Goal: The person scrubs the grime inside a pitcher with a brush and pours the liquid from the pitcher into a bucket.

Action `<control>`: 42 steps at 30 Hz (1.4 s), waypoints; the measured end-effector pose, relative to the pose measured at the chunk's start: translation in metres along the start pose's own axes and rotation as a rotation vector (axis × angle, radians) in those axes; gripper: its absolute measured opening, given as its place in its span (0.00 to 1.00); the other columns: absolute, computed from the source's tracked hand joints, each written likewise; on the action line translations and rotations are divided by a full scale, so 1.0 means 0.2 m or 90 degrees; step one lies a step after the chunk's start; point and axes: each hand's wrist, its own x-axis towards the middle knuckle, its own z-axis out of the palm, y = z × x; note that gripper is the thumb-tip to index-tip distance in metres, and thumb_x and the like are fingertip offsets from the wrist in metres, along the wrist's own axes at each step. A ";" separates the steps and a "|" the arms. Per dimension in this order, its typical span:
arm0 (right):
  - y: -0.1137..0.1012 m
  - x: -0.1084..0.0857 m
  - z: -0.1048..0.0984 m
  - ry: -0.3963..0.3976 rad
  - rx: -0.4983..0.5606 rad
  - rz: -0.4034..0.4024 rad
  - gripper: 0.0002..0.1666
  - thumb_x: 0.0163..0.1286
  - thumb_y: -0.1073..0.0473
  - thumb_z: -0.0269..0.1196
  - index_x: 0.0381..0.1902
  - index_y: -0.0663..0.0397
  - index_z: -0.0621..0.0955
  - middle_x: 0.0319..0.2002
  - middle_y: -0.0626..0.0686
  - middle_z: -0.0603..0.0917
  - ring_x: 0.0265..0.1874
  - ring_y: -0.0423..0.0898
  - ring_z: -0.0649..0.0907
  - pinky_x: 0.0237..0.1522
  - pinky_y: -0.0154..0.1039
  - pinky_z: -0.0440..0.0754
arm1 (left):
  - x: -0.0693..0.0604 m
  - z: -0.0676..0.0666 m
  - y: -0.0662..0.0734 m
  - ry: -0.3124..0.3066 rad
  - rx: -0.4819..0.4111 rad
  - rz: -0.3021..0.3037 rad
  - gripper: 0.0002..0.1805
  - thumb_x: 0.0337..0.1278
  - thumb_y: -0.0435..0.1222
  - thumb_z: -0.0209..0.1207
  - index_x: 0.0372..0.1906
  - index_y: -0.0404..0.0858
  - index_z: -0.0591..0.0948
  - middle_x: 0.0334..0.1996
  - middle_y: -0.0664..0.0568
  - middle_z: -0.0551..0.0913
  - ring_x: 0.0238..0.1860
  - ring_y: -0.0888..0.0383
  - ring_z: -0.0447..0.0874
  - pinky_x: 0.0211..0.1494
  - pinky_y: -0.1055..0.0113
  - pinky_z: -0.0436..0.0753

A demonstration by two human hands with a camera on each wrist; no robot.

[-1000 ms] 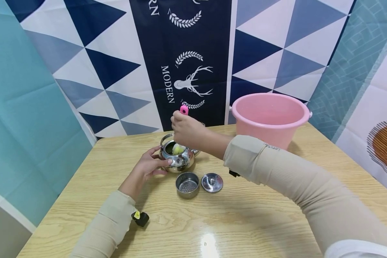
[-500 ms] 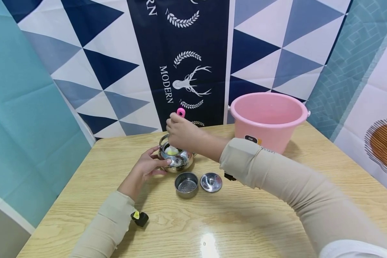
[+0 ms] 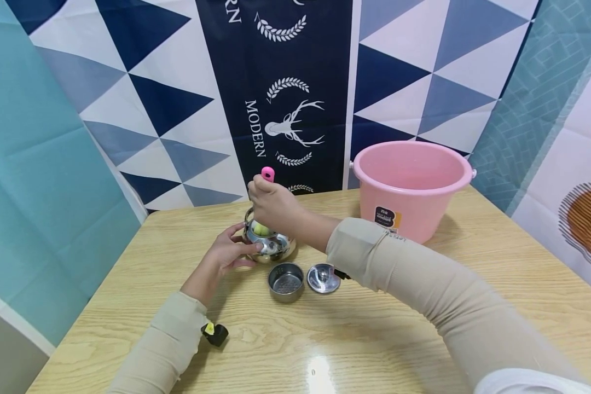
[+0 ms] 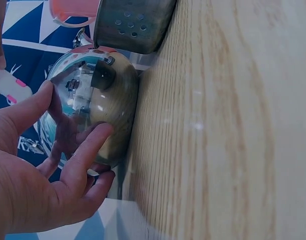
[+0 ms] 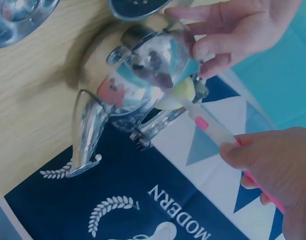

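Observation:
A shiny steel teapot (image 3: 276,249) stands on the table, its spout and raised handle visible in the right wrist view. My left hand (image 3: 229,249) holds its left side, thumb and fingers spread around the rounded body (image 4: 92,107). My right hand (image 3: 278,205) grips the pink and white handle (image 5: 218,131) of a sponge brush above the pot. The brush's pale yellow sponge head (image 5: 180,95) sits in the teapot's mouth, partly hidden by the rim. In front of the pot are a steel strainer basket (image 3: 285,283) with a perforated bottom and a round lid (image 3: 323,278).
A large pink bucket (image 3: 411,210) stands at the back right of the wooden table (image 3: 256,350). Patterned cloth (image 3: 177,98) hangs directly behind the table. Black wrist cameras are strapped to both forearms.
My right hand has moved left and slightly down with the brush, whose sponge shifts left in the teapot's mouth. The left hand and the pot stay nearly still; more of the bucket's label shows.

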 end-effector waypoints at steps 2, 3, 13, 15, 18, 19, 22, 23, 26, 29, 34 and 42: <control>0.01 -0.01 0.01 -0.018 0.014 0.001 0.16 0.72 0.59 0.52 0.31 0.41 0.85 0.32 0.44 0.78 0.41 0.48 0.68 0.53 0.46 0.57 | 0.00 0.00 0.00 0.001 0.002 0.000 0.47 0.55 0.25 0.66 0.76 0.46 0.56 0.58 0.37 0.66 0.42 0.49 0.80 0.41 0.55 0.88; 0.02 -0.01 0.02 -0.029 0.021 0.000 0.16 0.72 0.59 0.53 0.30 0.40 0.85 0.32 0.44 0.78 0.41 0.48 0.68 0.53 0.46 0.57 | 0.00 0.00 0.00 0.002 0.003 0.000 0.46 0.55 0.25 0.66 0.76 0.46 0.56 0.58 0.37 0.66 0.42 0.49 0.80 0.41 0.54 0.88; 0.12 -0.05 0.05 -0.038 0.037 -0.055 0.15 0.73 0.60 0.54 0.32 0.42 0.86 0.36 0.46 0.81 0.42 0.48 0.69 0.55 0.47 0.59 | 0.01 0.00 0.00 0.001 0.000 0.002 0.46 0.55 0.24 0.66 0.76 0.46 0.57 0.60 0.37 0.65 0.45 0.47 0.79 0.42 0.53 0.88; 0.13 -0.05 0.05 -0.048 0.046 -0.065 0.13 0.72 0.60 0.56 0.32 0.42 0.86 0.37 0.46 0.81 0.43 0.48 0.70 0.56 0.47 0.59 | 0.01 0.00 0.00 0.001 0.000 0.004 0.46 0.55 0.24 0.66 0.76 0.46 0.57 0.60 0.37 0.65 0.45 0.47 0.79 0.41 0.54 0.88; 0.16 -0.06 0.05 -0.066 0.068 -0.073 0.12 0.71 0.59 0.57 0.33 0.42 0.86 0.38 0.46 0.82 0.43 0.48 0.71 0.54 0.46 0.60 | 0.01 0.01 -0.01 0.005 0.000 0.006 0.46 0.55 0.24 0.66 0.76 0.46 0.56 0.61 0.36 0.64 0.44 0.47 0.80 0.40 0.55 0.88; 0.17 -0.07 0.05 -0.072 0.078 -0.075 0.11 0.71 0.59 0.58 0.33 0.42 0.87 0.38 0.46 0.82 0.43 0.48 0.71 0.53 0.46 0.60 | 0.01 0.01 -0.01 0.007 0.001 0.006 0.47 0.55 0.24 0.65 0.76 0.46 0.56 0.61 0.36 0.64 0.44 0.47 0.80 0.40 0.55 0.88; 0.18 -0.07 0.04 -0.085 0.105 -0.075 0.09 0.69 0.58 0.59 0.35 0.43 0.87 0.38 0.47 0.82 0.43 0.49 0.71 0.53 0.46 0.61 | 0.01 0.01 -0.01 0.010 0.003 0.007 0.47 0.55 0.24 0.65 0.76 0.45 0.56 0.62 0.36 0.64 0.44 0.47 0.80 0.40 0.55 0.88; 0.18 -0.07 0.04 -0.087 0.115 -0.073 0.09 0.69 0.59 0.60 0.36 0.43 0.87 0.38 0.47 0.82 0.43 0.49 0.71 0.53 0.46 0.61 | 0.01 0.01 0.00 0.011 0.004 0.008 0.47 0.55 0.24 0.65 0.76 0.45 0.56 0.62 0.36 0.64 0.44 0.47 0.80 0.40 0.55 0.88; 0.18 -0.07 0.03 -0.083 0.137 -0.069 0.08 0.69 0.59 0.61 0.37 0.43 0.87 0.38 0.47 0.82 0.42 0.49 0.72 0.53 0.46 0.62 | 0.00 0.01 -0.01 0.010 0.002 0.008 0.47 0.55 0.24 0.65 0.76 0.45 0.56 0.62 0.35 0.64 0.43 0.48 0.80 0.40 0.55 0.88; 0.16 -0.06 0.02 -0.071 0.144 -0.069 0.08 0.69 0.60 0.62 0.40 0.42 0.87 0.39 0.47 0.82 0.42 0.48 0.71 0.52 0.45 0.62 | 0.00 0.01 0.00 0.007 -0.001 0.008 0.46 0.55 0.24 0.65 0.76 0.45 0.56 0.61 0.36 0.65 0.42 0.48 0.80 0.40 0.55 0.88; 0.12 -0.04 0.02 -0.054 0.127 -0.065 0.11 0.71 0.59 0.59 0.42 0.40 0.87 0.40 0.46 0.81 0.42 0.48 0.70 0.52 0.45 0.62 | -0.01 0.00 -0.01 0.003 -0.002 0.003 0.46 0.55 0.24 0.65 0.76 0.45 0.56 0.61 0.36 0.65 0.42 0.49 0.80 0.41 0.53 0.88; 0.09 -0.02 0.04 -0.069 0.094 -0.045 0.12 0.73 0.58 0.56 0.44 0.40 0.86 0.42 0.46 0.80 0.44 0.49 0.69 0.55 0.46 0.61 | 0.00 -0.01 -0.01 0.000 -0.002 -0.001 0.46 0.55 0.25 0.66 0.76 0.46 0.56 0.62 0.36 0.63 0.44 0.48 0.80 0.42 0.54 0.88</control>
